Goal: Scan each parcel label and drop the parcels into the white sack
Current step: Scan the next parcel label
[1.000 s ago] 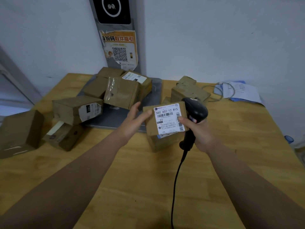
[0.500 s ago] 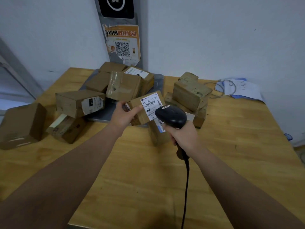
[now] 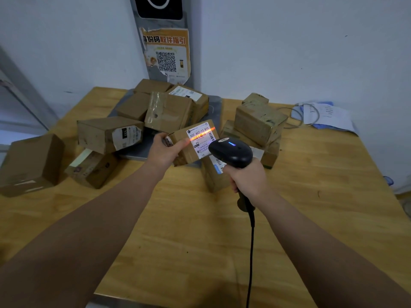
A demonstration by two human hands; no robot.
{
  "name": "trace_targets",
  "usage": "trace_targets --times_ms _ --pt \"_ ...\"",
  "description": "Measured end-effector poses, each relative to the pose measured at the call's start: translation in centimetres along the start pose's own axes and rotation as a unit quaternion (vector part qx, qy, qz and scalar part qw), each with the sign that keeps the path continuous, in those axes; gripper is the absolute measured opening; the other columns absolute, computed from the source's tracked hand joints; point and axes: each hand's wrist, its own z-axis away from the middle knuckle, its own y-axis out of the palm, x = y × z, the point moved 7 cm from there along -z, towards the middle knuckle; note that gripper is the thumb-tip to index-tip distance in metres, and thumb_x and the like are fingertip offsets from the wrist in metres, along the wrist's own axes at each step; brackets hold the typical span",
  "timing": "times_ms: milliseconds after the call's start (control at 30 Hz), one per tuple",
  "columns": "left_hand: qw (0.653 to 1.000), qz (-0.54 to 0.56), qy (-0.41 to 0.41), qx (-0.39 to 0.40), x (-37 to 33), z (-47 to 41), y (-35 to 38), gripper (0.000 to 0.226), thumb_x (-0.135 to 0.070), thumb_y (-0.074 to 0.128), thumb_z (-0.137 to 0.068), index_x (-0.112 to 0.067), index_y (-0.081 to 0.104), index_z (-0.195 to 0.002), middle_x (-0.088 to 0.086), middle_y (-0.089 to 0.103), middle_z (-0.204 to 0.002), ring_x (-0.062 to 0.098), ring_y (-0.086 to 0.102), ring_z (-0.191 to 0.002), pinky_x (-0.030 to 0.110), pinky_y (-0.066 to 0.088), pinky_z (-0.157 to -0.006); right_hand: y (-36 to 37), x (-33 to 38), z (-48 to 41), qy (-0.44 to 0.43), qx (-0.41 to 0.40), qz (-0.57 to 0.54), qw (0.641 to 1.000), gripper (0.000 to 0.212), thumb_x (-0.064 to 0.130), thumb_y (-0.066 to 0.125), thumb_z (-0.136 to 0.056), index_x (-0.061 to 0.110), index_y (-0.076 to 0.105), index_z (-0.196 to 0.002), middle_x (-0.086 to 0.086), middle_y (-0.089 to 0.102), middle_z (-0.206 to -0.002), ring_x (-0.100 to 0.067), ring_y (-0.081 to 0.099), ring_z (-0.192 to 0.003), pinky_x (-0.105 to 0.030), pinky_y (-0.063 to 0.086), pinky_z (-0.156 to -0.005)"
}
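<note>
Far to the left of the flat grey metal platform (image 3: 136,152), a big plain brown cardboard box (image 3: 31,163) sits at the edge of the pale wooden table (image 3: 200,241), with scuffed, dull faces. Nearer the platform lies a small dark carton with a pale tape strip (image 3: 93,167), and above it a squarish brown box with a curling white label (image 3: 106,134) marked 122; the rest of its print is too blurred to read. On the platform is a heap of taped cardboard parcels (image 3: 166,110), their glossy tape wrinkled, and behind it a torn orange poster with a QR code (image 3: 166,54) is stuck to a grey post. At the platform's front edge my left hand (image 3: 163,152) grips a small brown parcel (image 3: 188,155) in the air, with my thumb on its near face and my fingers wrapped behind, out of sight. Its white shipping label (image 3: 201,138) faces me, with a bright orange line across the barcode. Just right of that, my right hand (image 3: 248,177) is closed round the handle of a smooth black handheld scanner (image 3: 231,152) showing a small blue light. Its black cable (image 3: 250,252) runs out of the bottom of the view. The scanner hides most of an upright carton (image 3: 213,176) behind it. Right of the platform stands a stack of creased boxes (image 3: 260,121), and further right are white and blue papers (image 3: 327,114) with a thin wire loop.
</note>
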Motion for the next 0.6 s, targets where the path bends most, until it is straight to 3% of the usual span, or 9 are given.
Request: trace_targets --times_ms 200,333,433,600 --pt "1.000 0.002 0.002 -0.010 0.1 0.2 -0.4 0.080 -0.038 0.079 -0.076 -0.016 0.036 -0.140 0.001 0.051 -0.121 0.018 0.056 -0.107 0.040 0.052 -0.094 0.3 0.2 0.1 -0.001 0.006 -0.022 1.000 0.015 0.012 0.065 -0.084 0.013 0.058 -0.071 0.003 0.052 -0.045 -0.005 0.048 -0.036 -0.018 0.041 -0.043" --pt "1.000 0.013 0.002 -0.019 0.2 1.7 -1.3 0.077 -0.038 0.078 -0.078 -0.017 0.035 -0.138 -0.006 0.050 -0.110 0.011 0.054 -0.098 0.033 0.051 -0.089 1.6 0.3 0.6 -0.006 0.033 -0.023 0.999 0.012 0.013 0.067 -0.084 0.010 0.060 -0.075 -0.001 0.054 -0.049 -0.007 0.049 -0.039 -0.018 0.043 -0.043" --pt "0.999 0.031 0.000 -0.024 1.2 3.7 -3.2 0.070 -0.042 0.076 -0.079 -0.021 0.036 -0.133 -0.008 0.050 -0.107 0.007 0.053 -0.095 0.031 0.050 -0.086 3.9 0.9 1.5 -0.009 0.059 -0.009 0.998 0.018 0.013 0.067 -0.084 0.009 0.059 -0.069 -0.002 0.053 -0.049 -0.007 0.047 -0.037 -0.017 0.042 -0.041" --pt "0.995 0.065 -0.012 -0.070 4.3 8.0 -9.7 0.056 -0.046 0.068 -0.085 -0.024 0.041 -0.128 -0.005 0.054 -0.101 0.005 0.056 -0.082 0.030 0.053 -0.076 10.4 1.8 4.9 -0.023 0.095 -0.027 0.995 0.023 0.010 0.067 -0.081 0.009 0.055 -0.061 -0.003 0.049 -0.046 -0.014 0.045 -0.038 -0.025 0.041 -0.042"
